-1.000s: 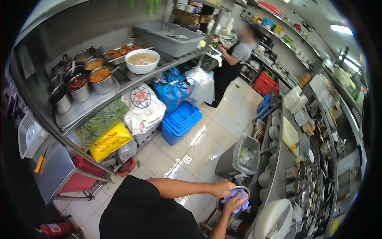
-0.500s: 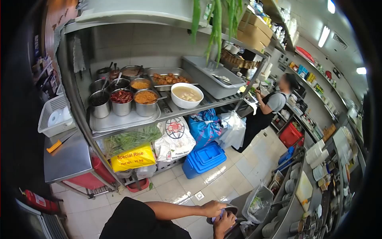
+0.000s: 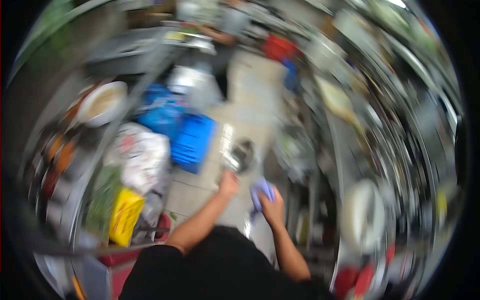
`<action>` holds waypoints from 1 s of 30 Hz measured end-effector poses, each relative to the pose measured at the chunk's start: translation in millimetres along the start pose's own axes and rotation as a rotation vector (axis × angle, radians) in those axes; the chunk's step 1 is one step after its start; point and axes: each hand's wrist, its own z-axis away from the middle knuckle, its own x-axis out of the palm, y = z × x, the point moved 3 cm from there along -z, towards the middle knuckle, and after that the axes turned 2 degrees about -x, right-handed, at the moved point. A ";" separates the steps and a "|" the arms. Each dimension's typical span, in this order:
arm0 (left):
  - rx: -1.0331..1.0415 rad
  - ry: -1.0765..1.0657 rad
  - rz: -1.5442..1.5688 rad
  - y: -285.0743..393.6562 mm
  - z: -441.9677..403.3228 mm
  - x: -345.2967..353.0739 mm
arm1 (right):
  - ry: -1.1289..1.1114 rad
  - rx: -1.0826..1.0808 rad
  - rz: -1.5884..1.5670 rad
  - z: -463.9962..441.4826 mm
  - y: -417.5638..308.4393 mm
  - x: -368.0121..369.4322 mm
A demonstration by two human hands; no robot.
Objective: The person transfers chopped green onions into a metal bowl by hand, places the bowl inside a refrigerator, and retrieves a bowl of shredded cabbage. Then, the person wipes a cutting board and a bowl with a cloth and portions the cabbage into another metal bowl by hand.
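Observation:
The whole view is smeared by motion. My left hand (image 3: 229,183) is closed on the near edge of a round, shiny metal vessel (image 3: 241,154), held out over the floor. Whether it is a bowl or a pan I cannot tell. In my right hand (image 3: 272,206), a little to the right and lower, is a bunched purple cloth (image 3: 262,192). The cloth is apart from the vessel, and one end of it hangs down.
On the left, a rack holds a white bowl (image 3: 102,103) of food above a yellow rice bag (image 3: 126,216) and a white sack (image 3: 140,157). A blue bin (image 3: 193,143) stands on the floor. A counter with dishes runs along the right. Another person (image 3: 232,30) stands far ahead.
My view has swung right and down. My hands, together at the metal vessel before, are now apart. The cloth has come away from the vessel in my right hand.

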 end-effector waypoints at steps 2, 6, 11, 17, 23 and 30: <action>-0.587 -0.181 1.229 158.1 45.7 -1.5 | 0.327 -0.038 0.054 -2.2 5.7 -26.4; -0.509 -0.446 0.879 237.5 89.2 61.6 | 0.815 -0.197 -0.376 -4.4 15.9 -59.1; -0.405 -0.808 0.723 307.6 132.8 103.6 | 0.380 0.029 -1.215 13.8 67.3 -172.2; -0.150 -0.865 0.544 278.8 152.1 177.0 | 0.513 0.366 -1.406 110.3 116.7 -161.9; -0.125 -0.590 0.240 233.2 115.3 175.6 | 0.717 0.374 -0.694 190.6 75.5 -235.5; -0.308 -0.492 -0.003 140.6 133.5 111.4 | 0.961 -0.126 0.233 188.9 -49.8 -420.3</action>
